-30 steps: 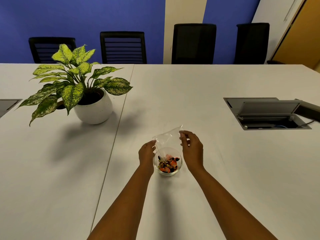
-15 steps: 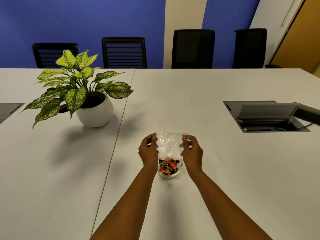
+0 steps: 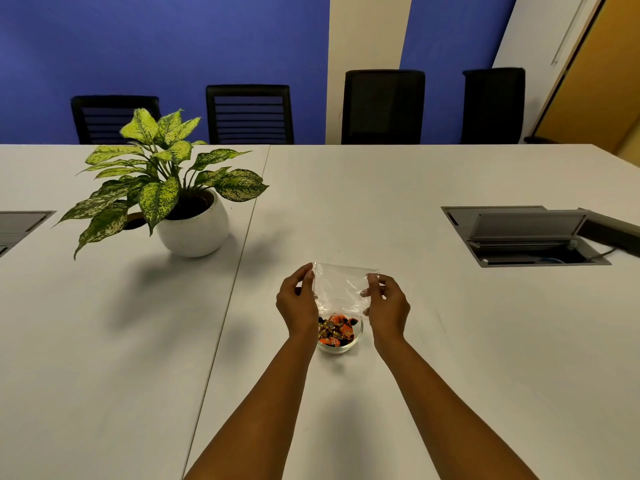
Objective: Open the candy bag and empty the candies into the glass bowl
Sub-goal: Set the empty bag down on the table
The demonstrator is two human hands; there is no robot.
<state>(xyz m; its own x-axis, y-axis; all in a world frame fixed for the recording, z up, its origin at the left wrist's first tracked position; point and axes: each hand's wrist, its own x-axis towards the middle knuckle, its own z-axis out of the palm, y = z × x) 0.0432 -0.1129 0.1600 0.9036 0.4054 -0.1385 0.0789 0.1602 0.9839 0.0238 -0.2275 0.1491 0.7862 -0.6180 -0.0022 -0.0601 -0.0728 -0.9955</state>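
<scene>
A small glass bowl (image 3: 356,342) stands on the white table between my wrists, holding several orange, black and gold wrapped candies (image 3: 335,330). Just above its far rim hangs a clear plastic candy bag (image 3: 341,285), stretched flat and looking empty. My left hand (image 3: 298,302) pinches the bag's left edge. My right hand (image 3: 387,304) pinches its right edge. The bag's lower edge hangs over the bowl.
A potted plant in a white pot (image 3: 194,230) stands at the back left. An open cable box (image 3: 526,235) is set into the table at the right, another (image 3: 17,226) at the far left. Black chairs (image 3: 382,107) line the far side.
The bag went from tilted, held by its corners, to stretched flat and upright between both hands. The view tilted down slightly, so everything sits lower in frame.
</scene>
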